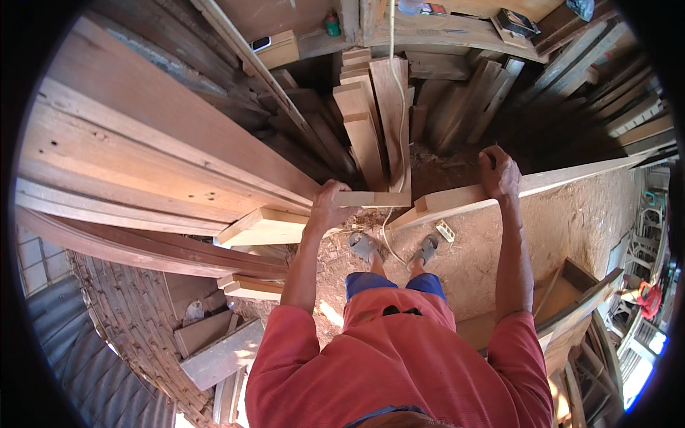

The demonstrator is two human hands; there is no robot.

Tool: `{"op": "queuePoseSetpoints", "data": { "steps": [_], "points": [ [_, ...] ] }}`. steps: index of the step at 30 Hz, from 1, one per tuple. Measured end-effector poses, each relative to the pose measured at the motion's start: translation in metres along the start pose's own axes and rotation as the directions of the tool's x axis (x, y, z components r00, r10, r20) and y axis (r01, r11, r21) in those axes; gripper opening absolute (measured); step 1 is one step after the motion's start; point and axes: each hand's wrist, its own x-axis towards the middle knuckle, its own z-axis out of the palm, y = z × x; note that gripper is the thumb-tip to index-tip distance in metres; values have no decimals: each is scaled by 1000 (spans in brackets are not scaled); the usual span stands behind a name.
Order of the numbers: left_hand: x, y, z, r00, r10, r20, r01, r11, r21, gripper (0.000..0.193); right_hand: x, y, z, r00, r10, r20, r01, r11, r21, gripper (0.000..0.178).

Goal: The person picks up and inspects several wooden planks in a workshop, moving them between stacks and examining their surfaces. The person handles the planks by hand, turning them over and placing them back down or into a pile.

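Observation:
My left hand is closed round the left end of a short light wooden strip. The strip's right end meets the foot of a tall upright board; whether they are joined I cannot tell. My right hand is a fist at the far edge of a long pale plank, which slants from near my feet out to the right. A small dark patch shows between its curled fingers, and what they hold is not clear. A thin pale cord hangs down past the upright board to the floor.
Thick planks are stacked on the left. More timber leans ahead, below a shelf with small items. My sandalled feet stand on a dusty floor beside a small pale block. A wooden frame sits at right, near white chairs.

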Motion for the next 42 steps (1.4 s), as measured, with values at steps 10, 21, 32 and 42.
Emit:
{"op": "queuePoseSetpoints", "data": {
  "steps": [10,21,32,42],
  "points": [
    [-109,-41,36,804,-349,-481,31,833,-552,32,5,8,1,997,-54,52,56,998,-41,28],
    [-76,3,81,634,-611,-474,-76,560,-825,36,14,21,6,995,-64,80,68,996,-59,28],
    [-99,59,33,497,-742,-450,-90,471,-877,31,19,27,9,990,-114,83,122,989,-90,30],
    [-192,34,-22,363,-713,-599,-231,554,-800,25,10,14,1,992,-50,118,63,992,-107,29]
  ]
}}
